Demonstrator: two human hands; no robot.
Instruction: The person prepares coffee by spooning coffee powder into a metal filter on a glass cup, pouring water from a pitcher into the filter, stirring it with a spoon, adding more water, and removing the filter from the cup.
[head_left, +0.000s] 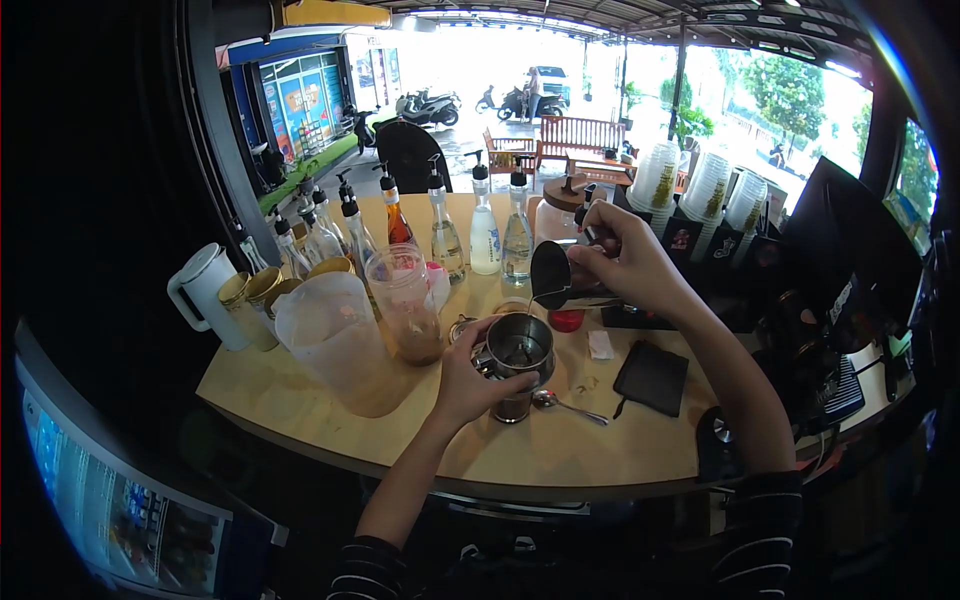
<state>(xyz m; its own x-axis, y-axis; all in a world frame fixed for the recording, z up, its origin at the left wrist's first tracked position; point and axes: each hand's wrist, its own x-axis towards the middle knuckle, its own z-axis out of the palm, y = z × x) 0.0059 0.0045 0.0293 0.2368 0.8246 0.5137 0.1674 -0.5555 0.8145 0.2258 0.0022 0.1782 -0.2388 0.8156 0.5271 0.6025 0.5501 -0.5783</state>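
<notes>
My left hand (478, 378) is wrapped around a metal cup (520, 345), which sits over a glass vessel (512, 408) near the counter's front. Above and to the right, my right hand (625, 255) grips a dark pitcher (550, 275) tilted toward the cup. A thin stream runs from the pitcher's edge into the cup. Just right of the cup's base lies a spoon (572, 406). A black pouch (651, 378) and a small white paper (600, 345) are farther right. Behind the cup is a red lid (566, 320).
Pump bottles (484, 235) line the counter's back. A clear jar (405, 310), a translucent pitcher (335, 335) and a white jug (208, 290) stand left. Stacked plastic cups (655, 178) and a dark screen (825, 230) are right. A wooden bench (582, 135) and motorbikes (428, 107) are outside.
</notes>
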